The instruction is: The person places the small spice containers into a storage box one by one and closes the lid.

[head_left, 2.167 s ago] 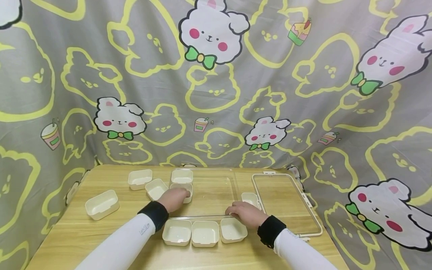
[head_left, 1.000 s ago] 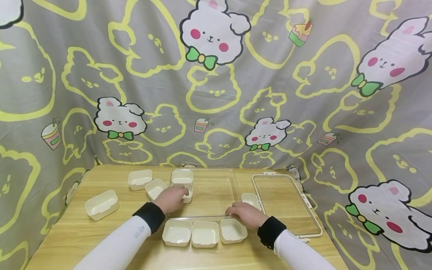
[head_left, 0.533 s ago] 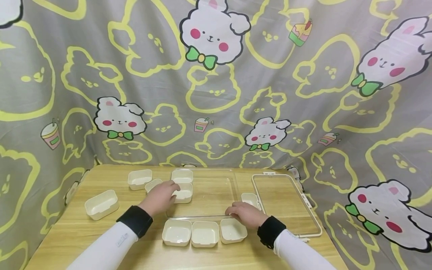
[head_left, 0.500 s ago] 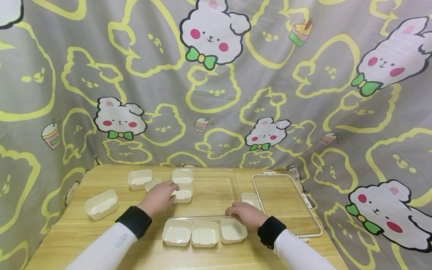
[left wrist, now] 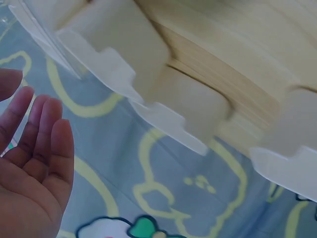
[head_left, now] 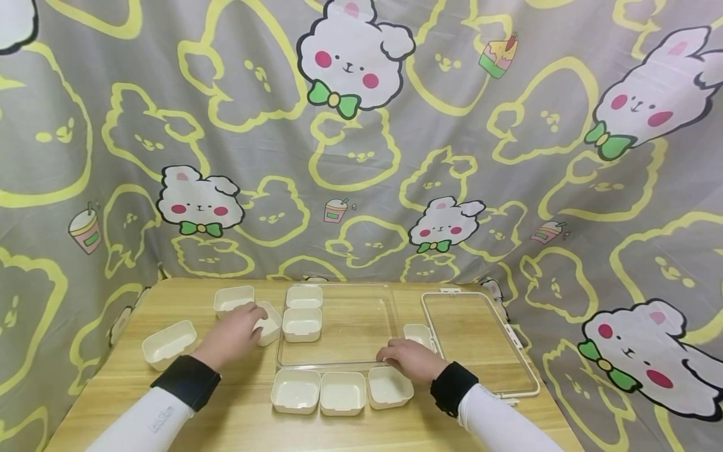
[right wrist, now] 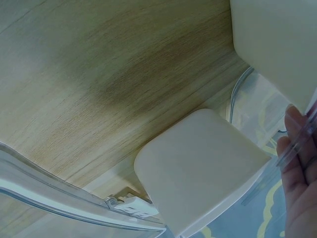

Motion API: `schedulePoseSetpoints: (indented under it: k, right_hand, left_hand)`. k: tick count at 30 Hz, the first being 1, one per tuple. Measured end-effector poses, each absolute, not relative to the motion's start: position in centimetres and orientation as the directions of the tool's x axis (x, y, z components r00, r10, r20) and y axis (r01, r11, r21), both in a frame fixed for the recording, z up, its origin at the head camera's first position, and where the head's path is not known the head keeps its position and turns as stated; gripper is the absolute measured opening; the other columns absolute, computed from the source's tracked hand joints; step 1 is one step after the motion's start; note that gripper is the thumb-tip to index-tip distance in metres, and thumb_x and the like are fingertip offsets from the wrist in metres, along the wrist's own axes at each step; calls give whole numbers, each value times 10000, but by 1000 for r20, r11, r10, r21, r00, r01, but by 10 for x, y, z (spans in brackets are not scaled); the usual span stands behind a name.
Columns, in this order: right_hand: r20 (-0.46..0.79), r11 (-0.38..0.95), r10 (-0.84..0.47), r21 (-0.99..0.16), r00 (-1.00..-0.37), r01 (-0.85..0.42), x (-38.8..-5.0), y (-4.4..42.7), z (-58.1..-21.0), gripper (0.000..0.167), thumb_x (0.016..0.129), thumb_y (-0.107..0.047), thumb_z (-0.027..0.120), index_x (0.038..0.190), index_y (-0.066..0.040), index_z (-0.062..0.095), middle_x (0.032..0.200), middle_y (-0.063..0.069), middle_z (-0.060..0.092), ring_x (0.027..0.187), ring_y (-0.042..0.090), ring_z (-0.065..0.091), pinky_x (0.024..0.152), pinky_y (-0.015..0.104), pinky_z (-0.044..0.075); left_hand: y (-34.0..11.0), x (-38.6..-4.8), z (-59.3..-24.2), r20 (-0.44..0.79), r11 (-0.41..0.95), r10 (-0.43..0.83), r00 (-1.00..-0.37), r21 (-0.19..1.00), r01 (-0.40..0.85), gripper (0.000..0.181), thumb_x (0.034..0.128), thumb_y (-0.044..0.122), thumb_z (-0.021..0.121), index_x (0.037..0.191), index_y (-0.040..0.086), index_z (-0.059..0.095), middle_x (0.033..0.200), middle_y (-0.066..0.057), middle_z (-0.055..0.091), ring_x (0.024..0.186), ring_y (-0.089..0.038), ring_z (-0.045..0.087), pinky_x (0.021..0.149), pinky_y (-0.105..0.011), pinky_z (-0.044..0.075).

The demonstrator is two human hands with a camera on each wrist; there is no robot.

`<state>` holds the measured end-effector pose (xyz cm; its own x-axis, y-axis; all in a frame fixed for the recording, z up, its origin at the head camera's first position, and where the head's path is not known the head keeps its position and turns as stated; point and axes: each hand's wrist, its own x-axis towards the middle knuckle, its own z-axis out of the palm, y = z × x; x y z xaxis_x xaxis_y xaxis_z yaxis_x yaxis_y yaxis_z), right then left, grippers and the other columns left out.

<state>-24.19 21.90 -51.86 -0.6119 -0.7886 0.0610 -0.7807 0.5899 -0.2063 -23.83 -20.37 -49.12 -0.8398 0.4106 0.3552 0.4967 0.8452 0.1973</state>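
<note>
My left hand hovers over the small cream containers on the left, nearest a slanted one. In the left wrist view its fingers are loosely bent with nothing between them. A clear plastic box lies mid-table; inside its left side stand two cream containers, a back one and a front one. My right hand grips the box's front right corner by the rim. In the right wrist view its fingers bend against the clear edge; the thumb is hidden.
Three cream containers stand in a row before the box, the middle one among them. Others are at back left, far left and right. A clear lid with a white frame lies at the right. A patterned curtain surrounds the table.
My left hand has let go of the front container inside the clear box and moved left to the loose containers. My right hand has stayed on the box's corner.
</note>
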Motion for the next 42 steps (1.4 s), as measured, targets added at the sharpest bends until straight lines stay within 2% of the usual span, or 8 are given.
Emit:
schedulePoseSetpoints:
  k: [5,11,18,25,29,33,37,42]
  right_hand:
    - [77,587,-789,-201,-610,-784,-242,220,-520,163,979,-104,631,1094,-189,708,931,-85,617,873,70,597,798,249,507]
    - [90,576,-795,-196,-599,-794,-242,220,-520,164,979,-98,627,1101,-170,710,934,-71,620,871,76,602,795,246,509]
    - [71,592,-785,-205,-615,-780,-241,220,-519,164,981,-105,626,1105,-172,709,927,-79,612,870,68,594,797,237,504]
    - [72,593,-784,-207,-617,-778,-241,219,-520,165,982,-108,623,1108,-172,708,922,-80,609,866,68,593,793,245,505]
    - [85,588,-786,-203,-612,-783,-241,220,-521,169,977,-104,630,1108,-176,709,912,-84,608,853,64,591,777,241,507]
    - [102,579,-791,-194,-603,-792,-242,221,-522,170,974,-100,633,1105,-176,710,912,-82,611,851,68,595,773,241,509]
    - [83,587,-788,-196,-610,-785,-242,220,-521,164,979,-110,629,1106,-179,706,922,-83,607,865,69,594,789,240,505]
    - [74,589,-788,-194,-611,-784,-242,219,-521,158,978,-110,631,1099,-178,705,917,-84,601,860,64,586,788,233,500]
  left_hand:
    - [-226,-235,-492,351,876,361,-864,190,443,207,796,25,757,981,19,662,909,-83,618,844,-306,645,724,-461,547]
    - [-246,-225,-491,318,907,290,-903,209,365,248,798,44,754,1029,-2,679,919,-109,637,830,-322,657,706,-481,548]
    - [-267,-216,-496,281,923,241,-929,229,309,278,795,50,761,1043,-31,666,905,-123,632,815,-330,647,707,-497,539]
    - [-286,-208,-503,263,940,179,-948,237,244,278,800,74,760,1022,-57,655,949,-194,651,865,-408,659,739,-536,541]
    - [-296,-205,-508,235,951,142,-961,237,198,289,802,91,749,1013,-75,641,935,-220,649,825,-411,659,687,-529,542]
    - [-305,-204,-514,232,951,118,-965,253,178,213,798,81,719,937,-53,628,865,-182,660,750,-353,656,653,-508,534]
    - [-311,-204,-520,231,945,103,-968,280,167,138,796,79,702,858,24,591,816,-97,649,726,-279,638,660,-487,524]
    - [-314,-201,-521,202,940,82,-976,309,143,137,802,84,691,865,24,585,830,-109,637,763,-311,640,671,-507,526]
